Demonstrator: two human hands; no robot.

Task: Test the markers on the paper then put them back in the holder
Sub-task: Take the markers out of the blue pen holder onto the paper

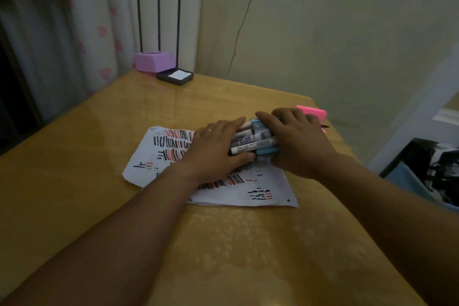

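Light blue plastic holder [267,151] is lying on its side over the far right part of the white paper sheet [270,189], and we are seeing little of it. The right hand [300,141] is wrapping round it. The left hand [213,146] is clasping the white-barrelled markers [244,143] sticking out. We are counting three barrels, with any others hidden. A pink flat object [314,112] is peeking out beyond the right hand. Far left on the yellow table [223,243], one purple box [154,62] and one dark tray [175,76] are sitting.

A yellow table [223,243] carries marked paper [273,194], purple box [154,61], dark tray [173,81] and pink block [314,112].
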